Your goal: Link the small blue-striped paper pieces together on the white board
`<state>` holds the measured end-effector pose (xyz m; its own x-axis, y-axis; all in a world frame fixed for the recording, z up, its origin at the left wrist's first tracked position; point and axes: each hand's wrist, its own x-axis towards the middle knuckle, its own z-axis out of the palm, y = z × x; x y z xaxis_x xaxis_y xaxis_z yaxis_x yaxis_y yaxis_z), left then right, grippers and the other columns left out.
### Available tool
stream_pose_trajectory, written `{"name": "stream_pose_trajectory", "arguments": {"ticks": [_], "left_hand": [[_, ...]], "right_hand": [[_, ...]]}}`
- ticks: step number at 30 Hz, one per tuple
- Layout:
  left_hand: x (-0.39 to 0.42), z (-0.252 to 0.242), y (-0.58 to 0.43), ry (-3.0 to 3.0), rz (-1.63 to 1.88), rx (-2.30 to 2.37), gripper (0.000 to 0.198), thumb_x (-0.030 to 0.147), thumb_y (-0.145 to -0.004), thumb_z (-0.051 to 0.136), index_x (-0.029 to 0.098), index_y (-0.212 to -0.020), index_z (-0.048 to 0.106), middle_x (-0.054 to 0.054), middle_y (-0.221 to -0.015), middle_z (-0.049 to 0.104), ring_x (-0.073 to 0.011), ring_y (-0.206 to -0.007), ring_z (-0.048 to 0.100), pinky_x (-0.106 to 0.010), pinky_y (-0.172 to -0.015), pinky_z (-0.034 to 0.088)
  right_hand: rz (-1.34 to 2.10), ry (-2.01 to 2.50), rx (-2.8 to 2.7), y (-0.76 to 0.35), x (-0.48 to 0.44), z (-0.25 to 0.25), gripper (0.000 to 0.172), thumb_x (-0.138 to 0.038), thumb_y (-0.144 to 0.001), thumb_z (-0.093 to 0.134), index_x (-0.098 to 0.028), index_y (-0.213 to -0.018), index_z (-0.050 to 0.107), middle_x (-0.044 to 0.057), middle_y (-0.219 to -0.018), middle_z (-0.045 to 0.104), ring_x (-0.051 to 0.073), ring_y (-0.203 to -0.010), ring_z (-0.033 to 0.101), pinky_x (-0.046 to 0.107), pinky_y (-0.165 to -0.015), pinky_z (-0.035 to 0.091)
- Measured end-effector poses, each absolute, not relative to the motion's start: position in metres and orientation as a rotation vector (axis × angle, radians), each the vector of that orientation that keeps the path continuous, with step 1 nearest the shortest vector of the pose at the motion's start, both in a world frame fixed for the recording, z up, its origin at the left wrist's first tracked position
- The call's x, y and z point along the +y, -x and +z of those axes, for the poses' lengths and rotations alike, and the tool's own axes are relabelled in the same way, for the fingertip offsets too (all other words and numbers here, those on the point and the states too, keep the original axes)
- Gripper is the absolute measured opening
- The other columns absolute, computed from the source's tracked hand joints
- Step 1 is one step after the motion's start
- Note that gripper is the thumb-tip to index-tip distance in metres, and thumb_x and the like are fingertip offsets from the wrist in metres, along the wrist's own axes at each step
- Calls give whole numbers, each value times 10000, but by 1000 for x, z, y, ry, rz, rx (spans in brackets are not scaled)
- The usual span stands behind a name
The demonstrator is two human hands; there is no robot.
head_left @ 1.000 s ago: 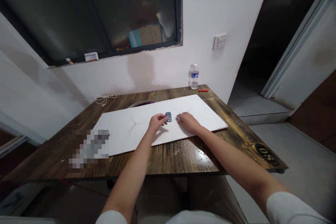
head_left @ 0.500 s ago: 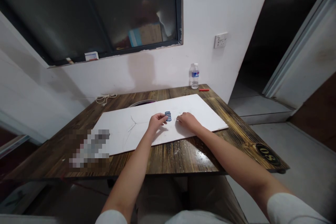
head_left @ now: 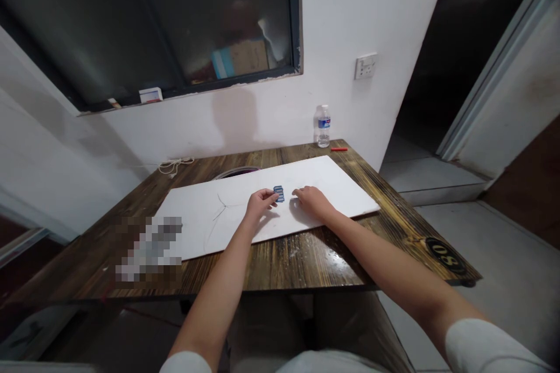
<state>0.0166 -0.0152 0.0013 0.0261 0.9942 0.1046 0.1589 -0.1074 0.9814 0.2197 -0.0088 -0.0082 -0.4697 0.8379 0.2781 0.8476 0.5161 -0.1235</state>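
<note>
Small blue ribbed piece (head_left: 279, 194) on white board (head_left: 301, 178), long axis going away from body, nearer to left hand (head_left: 261, 204): fingers together, just beside it, contact not clear. Right hand (head_left: 311, 201) more far, fingers also together, apart from piece.

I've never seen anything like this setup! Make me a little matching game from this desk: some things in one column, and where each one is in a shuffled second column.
Things:
1. plastic water bottle
2. white cord
3. small blue object
4. wall socket

Places:
A. on the white board, between the left hand and right hand
B. on the wall, above the table
C. upright at the far edge of the wooden table
D. in loose loops at the table's far left

Pairs: 1-C, 2-D, 3-A, 4-B
</note>
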Motion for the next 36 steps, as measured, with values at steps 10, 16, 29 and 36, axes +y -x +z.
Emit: {"name": "stream_pose_trajectory", "arguments": {"ticks": [10,16,29,36], "left_hand": [[-14,0,-16,-1405,1198,1271,414,486,-559,796,161,-774,654,-28,-656,664,-144,-553,601,-256,-511,437],[-15,2,-15,-1404,1213,1276,392,469,-585,787,154,-778,655,-32,-670,673,-134,-552,602,-239,-508,427],[-16,4,-17,-1553,1085,1160,409,498,-583,794,150,-750,657,-23,-638,658,-140,-565,603,-242,-548,433],[-22,8,-19,-1631,988,1080,396,491,-623,783,142,-774,673,-43,-688,680,-140,-598,600,-237,-556,432]], "right_hand": [[188,1174,-2133,-226,-8,-11,310,-17,-751,509,-173,-948,692,68,-905,680,177,-817,610,257,-738,439],[531,934,-1929,-223,-6,-13,146,-142,-783,585,-190,-858,700,35,-807,721,161,-729,647,274,-705,480],[1048,899,-1602,-213,-7,-18,313,-380,-687,733,-210,-887,562,-17,-615,681,161,-576,649,269,-596,486],[1100,878,-1705,-210,-9,-21,393,-440,-714,722,-212,-997,575,-21,-633,689,153,-523,634,261,-565,479]]}}
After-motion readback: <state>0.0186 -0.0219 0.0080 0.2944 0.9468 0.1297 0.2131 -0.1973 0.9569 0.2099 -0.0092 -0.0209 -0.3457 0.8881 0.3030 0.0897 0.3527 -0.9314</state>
